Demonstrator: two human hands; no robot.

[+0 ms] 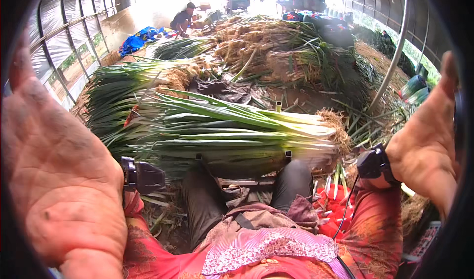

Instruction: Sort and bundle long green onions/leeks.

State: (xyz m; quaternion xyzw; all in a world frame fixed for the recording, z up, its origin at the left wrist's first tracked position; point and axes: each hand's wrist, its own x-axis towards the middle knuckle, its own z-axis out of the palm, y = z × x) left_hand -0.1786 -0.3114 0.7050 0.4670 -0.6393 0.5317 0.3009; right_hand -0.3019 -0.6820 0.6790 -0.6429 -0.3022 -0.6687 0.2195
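Both hands are raised close to the camera, with empty palms showing. My left hand (66,160) fills the left side, and a black device is strapped at its wrist. At the right edge is my right hand (426,142), with a similar black wrist device (371,163). Between and beyond the hands, a thick bundle of green onions (237,130) lies crosswise in front of my knees, its roots (337,130) to the right and its green leaves to the left. What supports the bundle is mostly hidden.
More green onions (118,93) are stacked at the left. A large heap with dry roots (255,38) lies beyond. A person (183,18) crouches at the back. A slanted metal pole (394,56) stands at the right. Red material (333,208) with trimmed pieces lies beside my right knee.
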